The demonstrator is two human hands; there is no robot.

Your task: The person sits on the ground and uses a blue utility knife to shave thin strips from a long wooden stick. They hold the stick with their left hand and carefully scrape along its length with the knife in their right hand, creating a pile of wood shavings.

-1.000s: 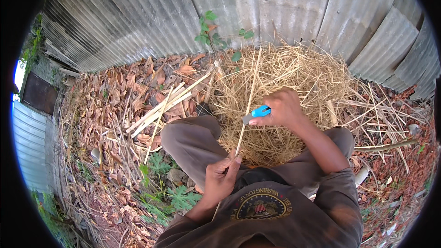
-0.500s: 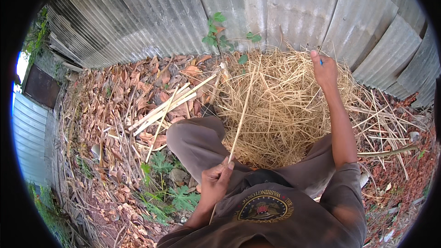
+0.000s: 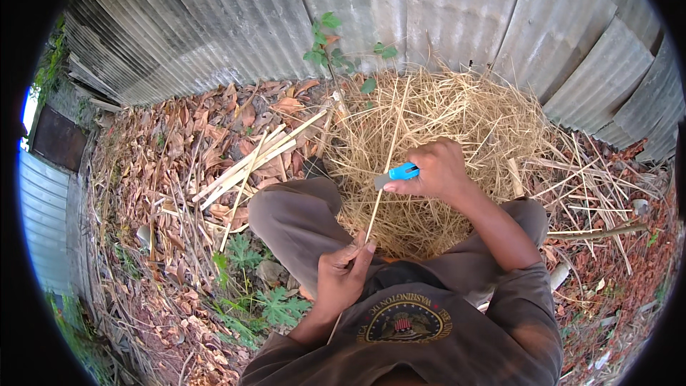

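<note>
A long, thin bamboo strip (image 3: 391,144) slants up and away from my lap over the straw-like shavings. My left hand (image 3: 344,271) pinches it low down, just in front of my shirt, and its near end runs back beneath my forearm. My right hand (image 3: 437,169) is closed round a blue-handled utility knife (image 3: 404,171). The knife's grey blade lies at the middle of the strip, seeming to touch it. Between my bent knees spreads a big heap of pale shavings (image 3: 443,114).
Several split bamboo pieces (image 3: 250,164) lie on dry brown leaves (image 3: 186,136) to the left. Corrugated metal sheets (image 3: 343,21) stand behind the heap. Green leafy plants (image 3: 279,307) grow by my left knee. Loose slivers and a stick (image 3: 600,233) are on the right.
My right hand has come in from the far right edge of the heap to the strip, bringing the knife's blade against it. The left hand still grips the strip and has shifted slightly right.
</note>
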